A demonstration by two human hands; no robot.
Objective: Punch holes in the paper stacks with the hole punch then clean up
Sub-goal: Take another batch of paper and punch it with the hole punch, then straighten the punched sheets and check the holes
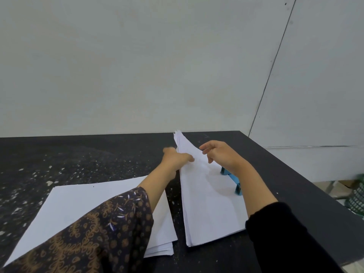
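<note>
Two white paper stacks lie on a black table. My left hand (177, 157) grips the left edge of the right stack (206, 203) near its far end, lifting that end off the table. My right hand (218, 153) hovers over the same stack with fingers spread, holding nothing. A blue hole punch (233, 180) sits at the stack's right edge, mostly hidden under my right wrist. The left stack (82, 203) lies flat, partly covered by my patterned left sleeve.
The black table (78, 154) is speckled with white paper bits on its left side. A pale wall stands right behind it. Beyond the table's right edge is a green basket (357, 196) on the floor.
</note>
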